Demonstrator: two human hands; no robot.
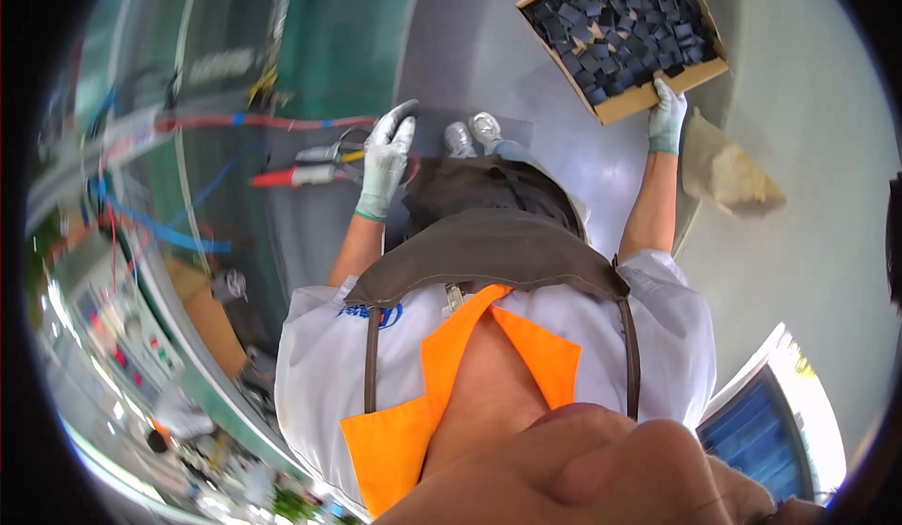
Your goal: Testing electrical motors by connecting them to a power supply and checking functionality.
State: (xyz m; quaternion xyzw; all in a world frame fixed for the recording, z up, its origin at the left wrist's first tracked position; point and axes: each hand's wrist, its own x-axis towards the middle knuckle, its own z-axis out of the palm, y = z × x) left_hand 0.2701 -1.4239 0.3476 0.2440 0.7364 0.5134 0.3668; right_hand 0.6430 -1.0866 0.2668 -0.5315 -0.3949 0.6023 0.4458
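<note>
My right hand (667, 119), in a white glove with a green cuff, grips the near wall of a shallow cardboard box (631, 104) at the upper right. Many small, flat, dark pieces (615, 32) fill the box, lying in a loose heap. My left hand (383, 163), gloved the same way, is at the left of my apron with its fingers stretched out and nothing visible in it. Just left of it are a red-and-white marker-like tool (293, 177) and a yellow-handled tool (352, 156); whether the hand touches them cannot be told.
A red hose (272, 122) runs in from the left toward my left hand, with a blue hose (169, 232) below it. Green machinery or matting (343, 46) stands at the upper left. A torn tan piece (738, 173) lies against the pale surface at right. My shoes (473, 132) are on grey floor.
</note>
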